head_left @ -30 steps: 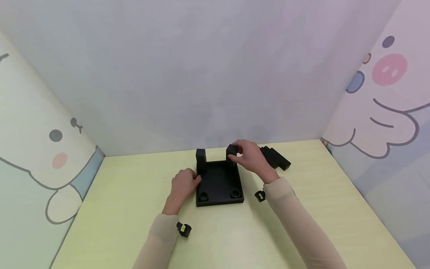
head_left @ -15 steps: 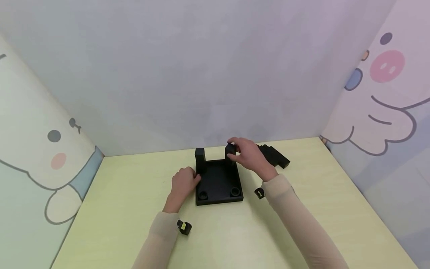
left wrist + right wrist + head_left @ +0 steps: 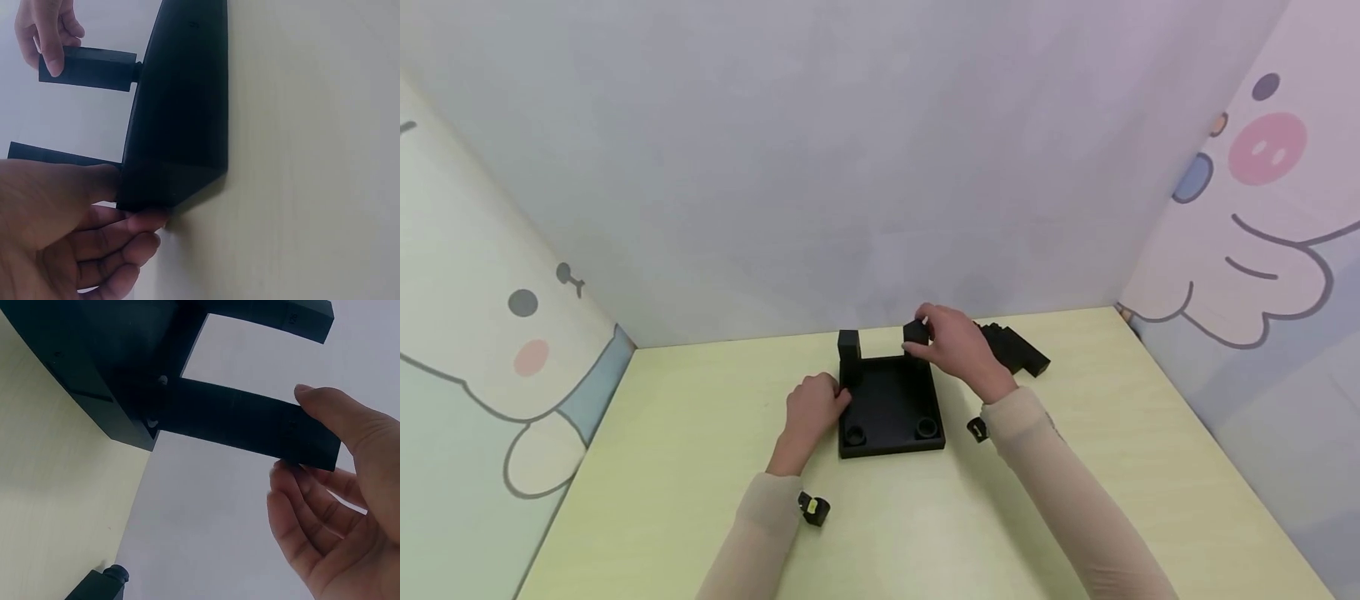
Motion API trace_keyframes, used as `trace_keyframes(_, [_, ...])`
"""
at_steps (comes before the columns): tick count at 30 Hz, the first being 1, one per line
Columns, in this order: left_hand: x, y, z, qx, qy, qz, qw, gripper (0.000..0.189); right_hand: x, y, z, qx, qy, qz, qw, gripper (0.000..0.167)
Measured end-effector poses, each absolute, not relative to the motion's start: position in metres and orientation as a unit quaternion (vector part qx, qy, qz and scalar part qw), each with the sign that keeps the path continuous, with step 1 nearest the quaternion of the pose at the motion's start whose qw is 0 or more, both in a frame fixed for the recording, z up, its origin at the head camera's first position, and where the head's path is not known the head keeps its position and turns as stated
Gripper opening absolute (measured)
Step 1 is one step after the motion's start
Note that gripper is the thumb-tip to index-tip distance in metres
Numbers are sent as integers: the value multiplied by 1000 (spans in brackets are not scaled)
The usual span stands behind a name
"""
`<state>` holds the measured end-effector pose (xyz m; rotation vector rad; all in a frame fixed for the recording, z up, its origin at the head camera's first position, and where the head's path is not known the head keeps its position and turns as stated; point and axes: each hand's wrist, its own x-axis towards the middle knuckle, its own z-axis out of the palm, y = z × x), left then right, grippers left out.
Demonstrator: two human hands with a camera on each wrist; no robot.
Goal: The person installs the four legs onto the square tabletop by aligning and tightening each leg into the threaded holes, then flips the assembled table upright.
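Both hands are at a black tray in the head view: the left hand grips the tray by its left side, and the right hand pinches the top of the right post. The tray lies near the far edge of the table, between the hands, with the left post and right post upright at its far corners and round sockets in its near ones. Loose black pieces lie beyond the right hand, close to that far edge.

From the left wrist, the left thumb lies along the foot of the left post and a fingertip touches the tray's corner; a narrow neck shows between right post and tray.

From the right wrist, thumb and fingertips hold opposite sides of the right post near its free end.
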<state>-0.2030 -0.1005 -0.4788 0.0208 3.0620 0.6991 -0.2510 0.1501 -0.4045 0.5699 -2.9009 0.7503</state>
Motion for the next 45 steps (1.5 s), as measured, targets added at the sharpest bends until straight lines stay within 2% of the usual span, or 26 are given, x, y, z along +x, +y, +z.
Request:
trace_keyframes(10, [-203, -99, -480, 3, 976, 219, -5, 50, -259, 145, -417, 144, -966, 181, 112, 54])
trace_keyframes(14, [-203, -99, -481, 4, 976, 219, -3, 50, -259, 144, -418, 139, -972, 144, 123, 53])
trace_keyframes(19, [-202, -99, -480, 5, 975, 222, -3, 51, -254, 148, -409, 172, -969, 144, 105, 50])
trace_keyframes(27, [-200, -99, -478, 2, 975, 222, -3, 50, -246, 156, -381, 239, -962, 126, 27, 49])
trace_keyframes(31, [-198, -98, -478, -3, 975, 220, 1, 50, -247, 159, -375, 255, -959, 122, 5, 45])
trace_keyframes(40, [-197, -98, -480, 0, 976, 220, -5, 49, -249, 157, -380, 228, -966, 120, 36, 32])
trace_keyframes(45, [-197, -97, -480, 4, 976, 220, -9, 49, -251, 158, -390, 207, -969, 120, 57, 34])
